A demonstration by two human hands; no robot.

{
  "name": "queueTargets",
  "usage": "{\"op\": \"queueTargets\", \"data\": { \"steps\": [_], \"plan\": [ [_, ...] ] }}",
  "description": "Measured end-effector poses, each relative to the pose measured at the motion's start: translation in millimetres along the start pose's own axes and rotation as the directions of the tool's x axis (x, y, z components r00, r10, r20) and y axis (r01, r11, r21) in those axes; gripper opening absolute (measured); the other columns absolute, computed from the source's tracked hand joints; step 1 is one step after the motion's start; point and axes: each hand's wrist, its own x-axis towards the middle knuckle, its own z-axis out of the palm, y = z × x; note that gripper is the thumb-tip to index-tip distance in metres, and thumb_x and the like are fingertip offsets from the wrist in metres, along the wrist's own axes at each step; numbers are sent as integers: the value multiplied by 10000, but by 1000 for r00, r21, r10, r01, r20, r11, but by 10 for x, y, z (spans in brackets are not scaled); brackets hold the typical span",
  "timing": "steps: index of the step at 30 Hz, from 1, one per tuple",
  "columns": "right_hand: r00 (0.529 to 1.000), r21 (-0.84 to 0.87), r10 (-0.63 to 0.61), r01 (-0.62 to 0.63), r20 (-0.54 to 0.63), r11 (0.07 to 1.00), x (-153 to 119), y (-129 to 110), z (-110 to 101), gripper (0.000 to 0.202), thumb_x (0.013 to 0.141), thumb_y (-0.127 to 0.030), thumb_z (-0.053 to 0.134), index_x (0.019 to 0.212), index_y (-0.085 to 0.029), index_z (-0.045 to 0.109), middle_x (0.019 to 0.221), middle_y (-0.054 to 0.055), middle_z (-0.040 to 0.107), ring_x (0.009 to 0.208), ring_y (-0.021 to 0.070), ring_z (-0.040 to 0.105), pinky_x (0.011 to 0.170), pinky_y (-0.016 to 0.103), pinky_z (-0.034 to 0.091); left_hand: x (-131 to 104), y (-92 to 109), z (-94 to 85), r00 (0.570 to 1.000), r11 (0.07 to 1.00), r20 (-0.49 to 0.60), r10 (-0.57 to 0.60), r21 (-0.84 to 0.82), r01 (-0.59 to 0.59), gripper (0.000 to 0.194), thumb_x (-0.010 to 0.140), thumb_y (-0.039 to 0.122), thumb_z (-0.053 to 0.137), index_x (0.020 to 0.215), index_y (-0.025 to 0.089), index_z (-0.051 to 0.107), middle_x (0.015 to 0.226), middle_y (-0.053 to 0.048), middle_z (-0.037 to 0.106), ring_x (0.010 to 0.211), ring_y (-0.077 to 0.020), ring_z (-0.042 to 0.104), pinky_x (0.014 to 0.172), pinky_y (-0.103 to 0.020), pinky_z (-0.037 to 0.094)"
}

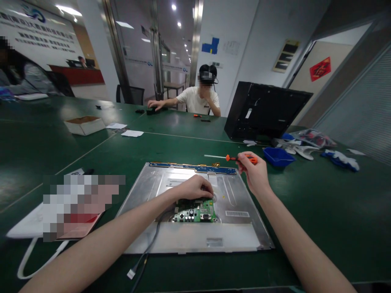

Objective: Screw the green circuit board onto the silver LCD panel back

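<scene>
Your right grip (255, 173) pinches the orange screwdriver (229, 158); with your left grip (194, 187), whose closure I cannot tell, steady the green board (199, 213) lightly by its edges.

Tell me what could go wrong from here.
The bare left hand, over the green circuit board, might press its small components. The screwdriver in the right hand could scratch the blue circuit strip if it slips. The dark cable trailing off the metal panel may snag on the left forearm.
</scene>
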Motion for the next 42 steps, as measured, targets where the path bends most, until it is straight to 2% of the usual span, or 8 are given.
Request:
{"op": "queueTargets", "data": {
  "steps": [4,11,14,17,23,27,32,42],
  "plan": [
    [998,189,4,6,-55,982,-64,-130,235,349,659,-436,829,736,-195,588,505,-100,411,420,62,370,363,185,362,-4,-15,-9,1000,1000,5,6,-23,-6,113,788,216,732,861,145,781,772,-36,743,711,-143,645,663,-202,432],
    [984,150,-76,101,-161,984,-367,-87,283,308,741,-429,781,849,-185,628,698,-46,546,528,71,492,430,187,417,-1,-39,-38,997,999,67,22,-45,-19,150,803,190,705,923,153,786,842,-54,766,745,-156,672,690,-208,446],
    [966,9,-169,174,-198,985,-361,-35,216,316,786,-474,725,851,-181,626,746,-18,574,576,97,535,469,215,447,9,-49,-38,997,998,72,21,-60,-17,141,805,190,703,911,146,786,843,-61,766,745,-160,675,684,-210,449],
    [947,-196,-297,270,-120,943,-378,19,172,317,827,-494,668,863,-182,622,796,11,610,597,122,565,507,249,478,21,-57,-31,998,999,61,16,-48,-13,124,794,180,715,888,141,786,826,-57,763,737,-157,673,680,-207,447],
    [831,-507,-551,509,78,696,-596,50,213,338,869,-450,619,1110,-214,599,768,0,631,586,142,585,562,273,482,19,-52,-24,998,999,60,-1,-54,5,127,784,190,727,886,140,784,794,-49,756,706,-147,661,657,-200,445],
    [860,-479,-502,477,85,737,-640,88,273,437,889,-422,599,1272,-260,468,774,-16,630,603,148,597,566,269,492,11,-45,-32,997,997,78,16,-72,-11,136,790,197,721,899,149,785,801,-46,755,710,-146,654,667,-203,450],
    [896,-409,-431,435,107,802,-585,192,292,437,908,-409,574,1283,-273,395,802,-12,606,618,153,596,563,276,498,16,-49,-35,996,997,89,6,-77,1,142,788,190,722,912,161,786,784,-30,749,685,-130,627,649,-197,433],
    [894,-473,-417,443,166,762,-587,203,302,373,927,-417,536,1247,-286,397,815,-15,620,553,133,590,503,239,470,29,-59,-10,996,998,85,-17,-59,22,165,770,202,708,899,121,772,747,-38,724,660,-139,598,626,-218,416]
  ]
}}
